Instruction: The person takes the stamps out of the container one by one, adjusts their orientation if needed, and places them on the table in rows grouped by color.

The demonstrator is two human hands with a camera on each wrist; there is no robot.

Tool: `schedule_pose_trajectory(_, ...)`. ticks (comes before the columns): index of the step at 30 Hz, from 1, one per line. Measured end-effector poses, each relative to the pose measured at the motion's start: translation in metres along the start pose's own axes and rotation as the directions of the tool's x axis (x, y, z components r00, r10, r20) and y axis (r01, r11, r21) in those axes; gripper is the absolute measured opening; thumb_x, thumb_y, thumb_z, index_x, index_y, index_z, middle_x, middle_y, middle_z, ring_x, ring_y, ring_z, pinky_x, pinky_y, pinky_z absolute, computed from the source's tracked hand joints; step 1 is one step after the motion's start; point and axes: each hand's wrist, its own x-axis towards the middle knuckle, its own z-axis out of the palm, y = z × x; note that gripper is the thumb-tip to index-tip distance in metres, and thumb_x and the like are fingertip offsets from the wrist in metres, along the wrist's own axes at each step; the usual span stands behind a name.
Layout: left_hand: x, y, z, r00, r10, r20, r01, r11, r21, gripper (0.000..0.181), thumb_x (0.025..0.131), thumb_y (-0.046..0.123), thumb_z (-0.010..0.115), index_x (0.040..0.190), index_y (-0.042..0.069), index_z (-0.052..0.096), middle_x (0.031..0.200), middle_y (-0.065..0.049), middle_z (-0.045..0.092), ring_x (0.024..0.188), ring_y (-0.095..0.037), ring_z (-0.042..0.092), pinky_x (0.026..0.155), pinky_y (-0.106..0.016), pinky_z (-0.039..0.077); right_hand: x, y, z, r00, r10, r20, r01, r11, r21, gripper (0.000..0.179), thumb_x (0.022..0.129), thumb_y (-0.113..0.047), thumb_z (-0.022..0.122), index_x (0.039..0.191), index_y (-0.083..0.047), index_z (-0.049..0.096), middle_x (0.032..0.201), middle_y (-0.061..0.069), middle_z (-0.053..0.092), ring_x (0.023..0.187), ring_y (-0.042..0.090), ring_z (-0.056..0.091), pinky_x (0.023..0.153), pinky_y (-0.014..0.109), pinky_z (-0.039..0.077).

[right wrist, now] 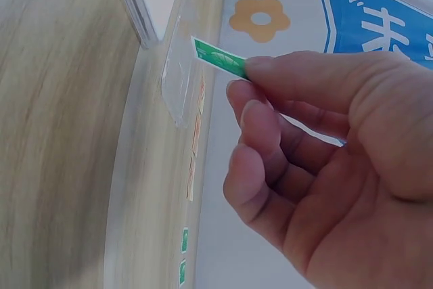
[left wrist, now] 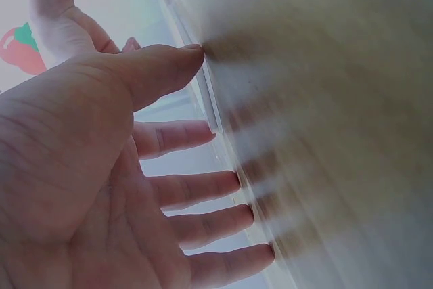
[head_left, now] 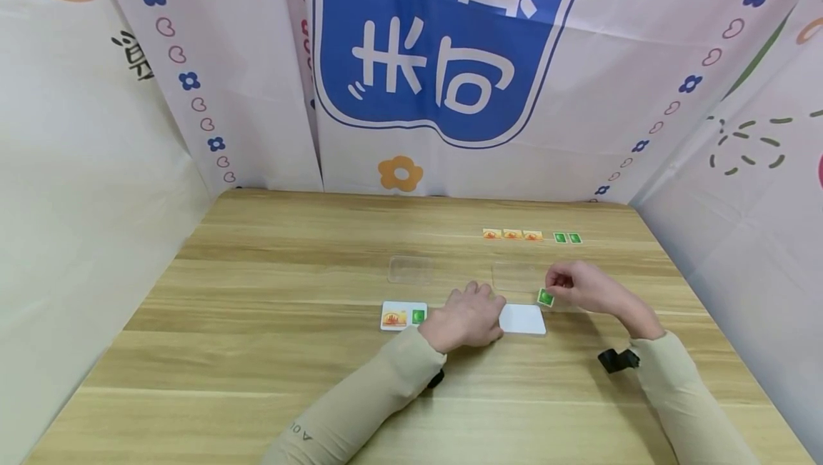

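A wood-grained surface point(head_left: 225, 379) carried a smooth, white, rounded-cornered block point(head_left: 523, 319), thick-edged like a stack. The left hand point(head_left: 472, 315) lay at its left end, fingers straight and spread, thumb and forefinger touching it. The right hand point(head_left: 586, 290) pinched a small green paper stamp point(head_left: 546, 298), white-bordered and rectangular, between thumb and forefinger, its other fingers curled. The stamp was near the block's far right corner, well to the right of the left hand. Two thin transparent rectangles point(head_left: 514, 277) lay farther back, before flat orange stamps point(head_left: 512, 234) and two green ones point(head_left: 568, 238).
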Motion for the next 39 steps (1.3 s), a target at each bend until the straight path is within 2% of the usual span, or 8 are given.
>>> schedule_pose_trajectory(11,0.0,0.0,0.0,1.0,0.001,-0.003,-0.001,1.0,0.012,0.041,0.096,0.046,0.056,0.13,0.023,0.056,0.125,-0.001,0.056,0.113,-0.019,0.05,0.084,-0.037,0.051,0.0,0.004,-0.002,0.999,0.032,-0.021,-0.032,0.999,-0.007,0.007,0.093,-0.014,0.066,0.089,-0.008,0.066,0.079,-0.002,0.06,0.071,0.008,0.05,0.062,0.022,0.044)
schedule_pose_trajectory(15,0.0,-0.001,0.001,1.0,0.0,-0.003,0.0,1.0,0.011,0.041,0.096,0.047,0.056,0.13,0.022,0.056,0.124,-0.001,0.056,0.113,-0.019,0.051,0.083,-0.037,0.051,0.0,0.006,-0.003,0.999,0.021,-0.029,-0.021,1.0,0.0,0.005,0.093,-0.011,0.066,0.089,-0.009,0.067,0.079,-0.002,0.061,0.07,0.007,0.05,0.062,0.022,0.044)
schedule_pose_trajectory(27,0.0,-0.002,0.001,1.0,0.001,-0.001,-0.001,1.0,0.004,0.042,0.097,0.046,0.056,0.131,0.022,0.055,0.126,-0.001,0.055,0.114,-0.019,0.05,0.086,-0.038,0.051,0.001,0.012,-0.005,0.998,0.059,-0.022,-0.058,0.996,0.064,0.006,0.094,-0.009,0.063,0.091,-0.008,0.067,0.079,0.009,0.064,0.064,0.008,0.052,0.056,0.023,0.047)
schedule_pose_trajectory(33,-0.001,-0.003,0.0,1.0,-0.008,-0.003,0.008,1.0,-0.001,0.041,0.097,0.046,0.056,0.13,0.023,0.055,0.125,-0.001,0.055,0.115,-0.019,0.05,0.086,-0.038,0.05,0.003,0.014,-0.007,0.998,0.06,-0.037,-0.057,0.996,0.066,0.006,0.094,-0.009,0.063,0.091,-0.008,0.068,0.078,0.01,0.064,0.062,0.007,0.052,0.054,0.023,0.046)
schedule_pose_trajectory(39,-0.002,-0.001,0.0,1.0,0.003,0.001,-0.003,1.0,0.002,0.04,0.096,0.047,0.056,0.128,0.023,0.056,0.123,0.001,0.056,0.111,-0.018,0.049,0.083,-0.036,0.05,-0.004,0.016,-0.011,0.996,0.082,-0.047,-0.079,0.995,0.063,0.007,0.095,-0.011,0.063,0.093,-0.007,0.068,0.077,0.01,0.063,0.06,0.008,0.051,0.053,0.024,0.045)
